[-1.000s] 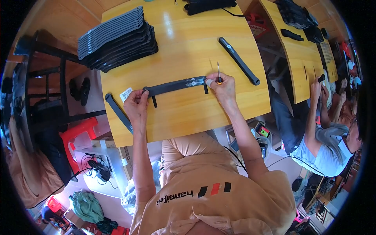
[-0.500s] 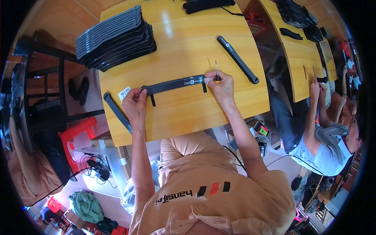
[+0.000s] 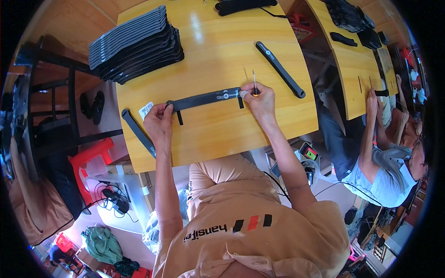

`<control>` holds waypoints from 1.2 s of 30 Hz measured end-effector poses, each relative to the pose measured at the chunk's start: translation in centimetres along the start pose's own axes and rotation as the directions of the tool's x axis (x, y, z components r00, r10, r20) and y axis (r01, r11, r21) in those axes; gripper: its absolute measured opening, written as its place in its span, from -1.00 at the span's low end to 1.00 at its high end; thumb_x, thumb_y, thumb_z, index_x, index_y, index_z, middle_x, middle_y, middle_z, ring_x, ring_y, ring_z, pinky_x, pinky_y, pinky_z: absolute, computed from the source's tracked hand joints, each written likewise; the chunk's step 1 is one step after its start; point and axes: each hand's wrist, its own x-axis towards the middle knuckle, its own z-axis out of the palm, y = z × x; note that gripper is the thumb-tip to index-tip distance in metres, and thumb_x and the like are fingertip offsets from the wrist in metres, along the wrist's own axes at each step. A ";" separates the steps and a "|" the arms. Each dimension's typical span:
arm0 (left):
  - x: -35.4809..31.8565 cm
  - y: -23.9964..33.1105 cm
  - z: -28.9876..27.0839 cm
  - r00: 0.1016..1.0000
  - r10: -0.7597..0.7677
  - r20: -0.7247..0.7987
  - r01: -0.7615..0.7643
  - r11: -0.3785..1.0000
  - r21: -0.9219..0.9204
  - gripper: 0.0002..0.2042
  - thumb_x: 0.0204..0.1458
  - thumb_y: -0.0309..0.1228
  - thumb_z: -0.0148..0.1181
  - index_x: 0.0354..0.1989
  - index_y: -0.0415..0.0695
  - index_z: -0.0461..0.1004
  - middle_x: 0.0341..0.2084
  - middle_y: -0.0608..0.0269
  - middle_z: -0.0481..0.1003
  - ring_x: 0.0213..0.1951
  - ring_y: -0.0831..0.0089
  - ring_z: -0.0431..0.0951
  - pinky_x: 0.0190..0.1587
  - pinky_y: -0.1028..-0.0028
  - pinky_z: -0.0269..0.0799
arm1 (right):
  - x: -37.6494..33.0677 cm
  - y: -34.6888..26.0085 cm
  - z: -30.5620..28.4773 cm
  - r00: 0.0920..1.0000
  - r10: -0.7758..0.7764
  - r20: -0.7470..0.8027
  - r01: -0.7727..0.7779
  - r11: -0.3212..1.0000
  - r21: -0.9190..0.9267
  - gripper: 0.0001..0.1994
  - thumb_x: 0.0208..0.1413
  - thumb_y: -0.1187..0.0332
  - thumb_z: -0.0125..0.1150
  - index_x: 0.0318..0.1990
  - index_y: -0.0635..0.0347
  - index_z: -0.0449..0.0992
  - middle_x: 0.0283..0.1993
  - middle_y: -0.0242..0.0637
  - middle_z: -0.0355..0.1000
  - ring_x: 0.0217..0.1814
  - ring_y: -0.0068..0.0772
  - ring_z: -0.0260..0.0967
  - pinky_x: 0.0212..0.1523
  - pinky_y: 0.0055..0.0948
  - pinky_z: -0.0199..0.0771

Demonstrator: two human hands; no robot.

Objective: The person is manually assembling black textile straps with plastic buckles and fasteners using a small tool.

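A long flat black strap (image 3: 204,99) with two short tabs hanging from it lies across the yellow wooden table (image 3: 218,134). My left hand (image 3: 158,123) pinches its left end. My right hand (image 3: 260,99) presses on its right end and grips a small screwdriver (image 3: 254,82) with a yellow handle, its thin shaft pointing away from me.
A tall stack of black straps (image 3: 134,44) sits at the table's far left. One black bar (image 3: 280,69) lies to the right, another black bar (image 3: 138,132) along the left edge beside a small white label (image 3: 146,110). Another person (image 3: 389,157) works at the neighbouring table on the right.
Both hands stay on the strap's ends. The view has shifted slightly; the strap and screwdriver sit much as before.
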 end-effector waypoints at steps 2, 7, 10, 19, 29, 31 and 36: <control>0.0 0.0 0.0 1.000 0.002 0.010 -0.002 1.000 0.003 -0.89 -0.09 -0.50 0.19 -0.47 -0.32 0.46 -0.70 0.34 0.40 -0.71 0.68 0.29 -0.67 0.66 0.18 | 0.0 -0.1 -0.1 1.000 -0.003 -0.003 0.003 1.000 -0.007 -0.94 -0.23 0.58 0.22 -0.50 0.30 0.51 -0.65 -0.42 0.35 -0.58 -0.68 0.24 -0.54 -0.64 0.25; -0.1 0.4 0.0 1.000 0.022 -0.001 -0.022 0.998 0.060 -0.88 -0.10 -0.49 0.20 -0.47 -0.32 0.47 -0.71 0.33 0.40 -0.71 0.67 0.29 -0.67 0.65 0.19 | 0.1 -0.1 0.0 1.000 -0.009 -0.011 0.009 1.000 -0.027 -0.94 -0.23 0.56 0.23 -0.51 0.30 0.51 -0.65 -0.42 0.35 -0.59 -0.67 0.24 -0.55 -0.63 0.26; -0.1 0.5 0.1 0.999 0.045 -0.015 -0.043 0.996 0.077 -0.87 -0.11 -0.48 0.20 -0.47 -0.32 0.47 -0.72 0.33 0.41 -0.71 0.66 0.30 -0.67 0.65 0.19 | 0.1 0.0 0.0 1.000 -0.019 -0.008 0.018 1.000 -0.021 -0.94 -0.23 0.55 0.22 -0.51 0.30 0.51 -0.66 -0.42 0.35 -0.60 -0.67 0.24 -0.56 -0.63 0.25; 0.2 -0.2 0.1 0.998 0.046 -0.038 -0.041 0.994 0.102 -0.86 -0.13 -0.46 0.21 -0.48 -0.31 0.48 -0.73 0.28 0.42 -0.69 0.63 0.35 -0.63 0.61 0.23 | 0.2 0.0 0.2 0.999 -0.046 -0.021 0.045 0.997 -0.057 -0.93 -0.24 0.55 0.20 -0.51 0.30 0.51 -0.67 -0.38 0.35 -0.60 -0.64 0.26 -0.56 -0.60 0.27; -0.2 0.2 0.6 0.968 0.223 -0.110 -0.176 0.927 0.331 -0.88 -0.16 -0.39 0.21 -0.52 -0.19 0.48 -0.72 0.23 0.45 -0.63 0.42 0.43 -0.50 0.46 0.31 | 0.2 -0.1 0.5 0.999 -0.042 -0.034 0.039 0.996 -0.086 -0.97 -0.25 0.56 0.16 -0.56 0.31 0.46 -0.69 -0.34 0.32 -0.62 -0.58 0.26 -0.55 -0.56 0.28; -0.3 0.0 0.7 0.966 0.230 -0.118 -0.184 0.932 0.311 -0.88 -0.16 -0.39 0.22 -0.52 -0.18 0.48 -0.73 0.24 0.44 -0.63 0.41 0.43 -0.51 0.45 0.31 | 0.2 -0.3 0.5 0.998 -0.061 -0.034 0.058 0.995 -0.076 -0.98 -0.25 0.56 0.15 -0.57 0.31 0.45 -0.69 -0.34 0.32 -0.62 -0.58 0.26 -0.55 -0.55 0.27; -0.6 0.6 0.6 0.973 0.196 -0.126 -0.147 0.936 0.320 -0.89 -0.18 -0.40 0.23 -0.54 -0.17 0.47 -0.74 0.26 0.39 -0.63 0.41 0.39 -0.51 0.43 0.28 | 0.1 -0.8 0.3 0.999 -0.042 -0.010 0.040 0.991 -0.130 -0.97 -0.27 0.55 0.14 -0.59 0.31 0.44 -0.69 -0.31 0.32 -0.62 -0.52 0.28 -0.54 -0.52 0.28</control>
